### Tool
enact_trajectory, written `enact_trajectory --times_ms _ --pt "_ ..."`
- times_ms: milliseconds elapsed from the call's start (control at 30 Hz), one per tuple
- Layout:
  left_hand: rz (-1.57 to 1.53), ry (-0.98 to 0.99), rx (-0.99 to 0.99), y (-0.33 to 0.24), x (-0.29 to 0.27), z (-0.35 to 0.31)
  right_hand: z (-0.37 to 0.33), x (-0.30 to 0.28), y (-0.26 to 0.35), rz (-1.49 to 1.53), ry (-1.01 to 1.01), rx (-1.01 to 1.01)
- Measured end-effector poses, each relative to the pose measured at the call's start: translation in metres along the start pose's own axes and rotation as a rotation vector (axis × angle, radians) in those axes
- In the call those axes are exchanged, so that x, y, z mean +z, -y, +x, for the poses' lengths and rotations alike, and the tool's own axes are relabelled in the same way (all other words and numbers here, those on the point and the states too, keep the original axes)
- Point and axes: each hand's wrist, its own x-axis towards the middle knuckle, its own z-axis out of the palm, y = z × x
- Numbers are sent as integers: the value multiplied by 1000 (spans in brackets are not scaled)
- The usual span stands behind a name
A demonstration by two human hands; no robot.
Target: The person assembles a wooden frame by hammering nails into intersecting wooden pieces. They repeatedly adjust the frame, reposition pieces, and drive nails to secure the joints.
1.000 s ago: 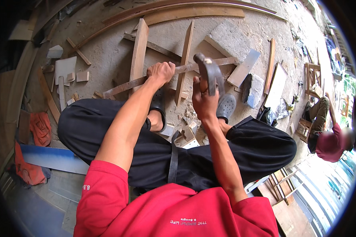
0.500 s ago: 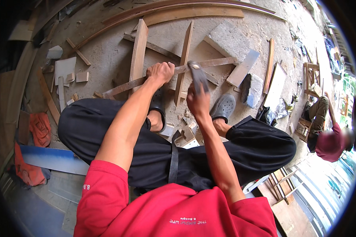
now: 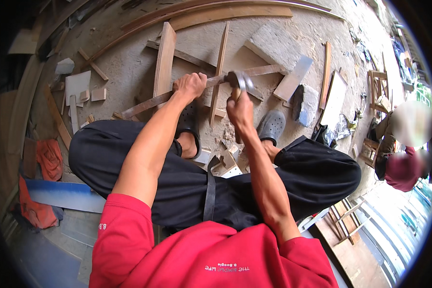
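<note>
A long wooden strip slants across two boards, a wide one on the left and a narrower one on the right. My left hand is closed around the strip between these two boards. In my right hand is a hammer, gripped by its wooden handle. Its metal head is at the strip, just right of the narrower board; whether it touches the wood I cannot tell. My fingers hide part of the strip and handle.
My feet in grey clogs flank offcuts on the dusty floor. Right of the boards lie a concrete slab, a pale board and a block. A blue-white handsaw blade lies at left. Another person sits far right.
The hammer has turned in my right hand, its head now showing sideways over the strip. My left hand keeps its hold. The other person at far right has shifted.
</note>
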Motion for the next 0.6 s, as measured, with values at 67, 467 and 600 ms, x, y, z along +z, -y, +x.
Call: enact_trajectory --times_ms 67,467,600 --pt "0 5 1 1 -4 0 2 -15 8 49 -29 9" --pt "-183 136 128 -12 -12 14 -12 -36 -17 146 -35 145" --pt "-263 104 81 -34 -13 22 -11 -28 -20 156 -67 157"
